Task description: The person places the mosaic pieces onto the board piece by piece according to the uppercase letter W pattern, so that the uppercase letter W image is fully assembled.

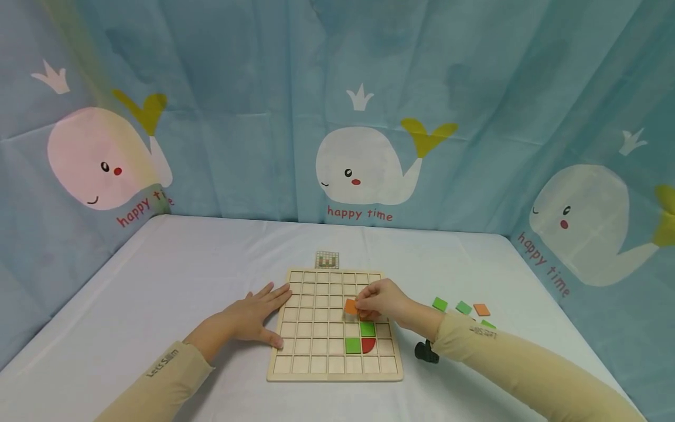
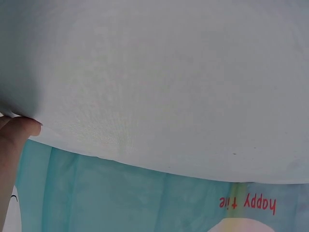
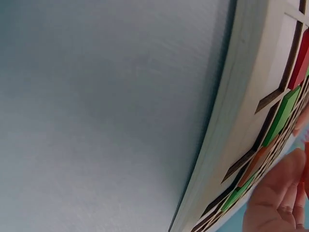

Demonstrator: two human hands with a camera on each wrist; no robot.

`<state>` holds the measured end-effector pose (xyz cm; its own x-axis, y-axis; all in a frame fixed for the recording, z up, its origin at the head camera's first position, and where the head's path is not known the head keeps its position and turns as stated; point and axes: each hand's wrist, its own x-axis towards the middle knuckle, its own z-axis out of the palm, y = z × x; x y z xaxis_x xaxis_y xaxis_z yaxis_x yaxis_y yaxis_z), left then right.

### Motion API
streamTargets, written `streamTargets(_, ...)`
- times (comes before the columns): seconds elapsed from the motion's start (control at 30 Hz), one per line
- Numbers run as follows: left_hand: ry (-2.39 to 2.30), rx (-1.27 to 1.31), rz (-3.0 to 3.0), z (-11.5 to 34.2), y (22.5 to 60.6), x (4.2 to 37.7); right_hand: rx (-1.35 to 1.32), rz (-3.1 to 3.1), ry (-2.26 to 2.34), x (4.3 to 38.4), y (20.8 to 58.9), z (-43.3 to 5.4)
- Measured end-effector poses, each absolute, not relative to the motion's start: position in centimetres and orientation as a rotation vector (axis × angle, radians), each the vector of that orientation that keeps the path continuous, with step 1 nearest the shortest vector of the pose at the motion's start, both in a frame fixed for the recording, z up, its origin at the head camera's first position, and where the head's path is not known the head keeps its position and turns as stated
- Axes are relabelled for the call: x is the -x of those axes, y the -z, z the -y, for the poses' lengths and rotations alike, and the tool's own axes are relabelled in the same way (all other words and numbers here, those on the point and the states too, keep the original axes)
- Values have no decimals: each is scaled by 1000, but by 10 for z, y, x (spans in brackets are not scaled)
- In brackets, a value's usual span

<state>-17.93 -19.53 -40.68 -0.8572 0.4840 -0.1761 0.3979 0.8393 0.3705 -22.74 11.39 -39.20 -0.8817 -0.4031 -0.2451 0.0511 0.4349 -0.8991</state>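
Note:
A wooden grid board (image 1: 319, 364) lies on the table. My right hand (image 1: 381, 300) pinches an orange square tile (image 1: 351, 306) just over the board's right half. Green square tiles (image 1: 367, 329) and a red rounded tile (image 1: 368, 344) sit in cells below that hand. In the right wrist view, an orange tile (image 3: 254, 166) sits in the row between green ones, beside my right fingers (image 3: 277, 193). My left hand (image 1: 253, 316) rests with spread fingers at the board's left edge. Only a little of the left hand (image 2: 14, 140) shows in the left wrist view.
Loose tiles lie right of the board, among them a green tile (image 1: 440, 303) and an orange tile (image 1: 481, 309). A small patterned grid card (image 1: 327, 259) lies behind the board. A black object (image 1: 426, 352) is under my right wrist. A whale-print curtain (image 1: 253, 164) stands behind the table.

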Motion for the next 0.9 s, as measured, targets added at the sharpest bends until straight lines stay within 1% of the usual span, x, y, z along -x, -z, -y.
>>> streamTargets(0.57,-475,-662,-2743,196,408,180,354,-2213,1439,232,394,-103)
streamTargets(0.9,-468,-667,-2748,195,407,180,349,-2203,1391,222,390,-97)
